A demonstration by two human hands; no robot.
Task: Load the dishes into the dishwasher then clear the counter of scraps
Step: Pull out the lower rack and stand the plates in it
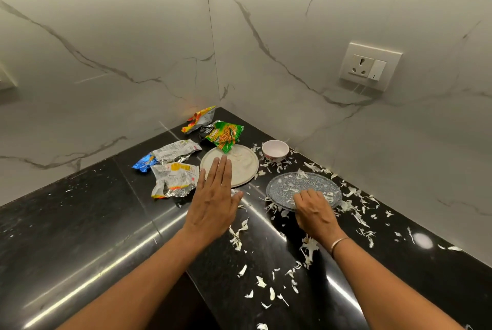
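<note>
Left hand (pixel 213 204) flat, right hand (pixel 315 213) gripping plate (pixel 290 185) on scrap-strewn black corner counter (pixel 80 223).

We are looking at a round white plate (pixel 245 167) lying flat on the black worktop (pixel 80 223). Right of it a grey speckled plate (pixel 292 185) is lying flat, carrying a few white shreds, our right hand (pixel 315 212) curling over its near rim. Behind the white plate's right side a small white bowl (pixel 275 150) is standing upright. A green wrapper (pixel 225 135) is overlapping its far edge; crumpled silver wrappers (pixel 174 179) are lying left of it. White scraps (pixel 308 248) are lying scattered to its right and nearer us.
</note>
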